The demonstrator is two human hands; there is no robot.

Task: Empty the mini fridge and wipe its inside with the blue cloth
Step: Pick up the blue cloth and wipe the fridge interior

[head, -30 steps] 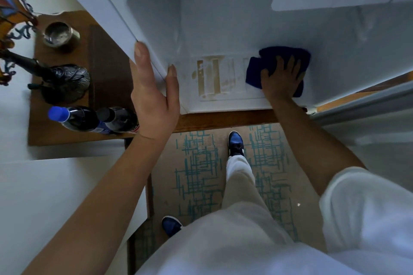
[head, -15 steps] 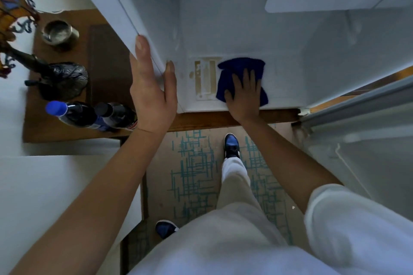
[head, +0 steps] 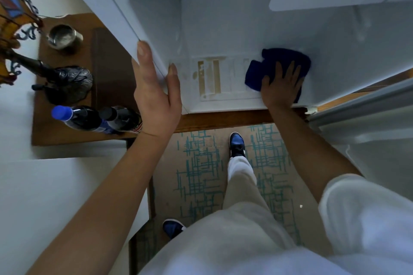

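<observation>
Looks like a lived-in home room: white mini fridge [head: 223, 29] standing on a wooden table [head: 67, 136] beside an ornate lamp [head: 64, 82], a metal cup [head: 63, 37] and two dark bottles [head: 100, 118], patterned teal-lined carpet [head: 201, 174] underfoot.

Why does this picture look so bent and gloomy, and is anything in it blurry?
Head view: the wide lens bows the straight edges of the fridge. Dim bluish light leaves the floor and the bottles dark. The picture is soft overall; the blue cloth under the right hand shows little texture, and the left hand looks fairly sharp.
</observation>
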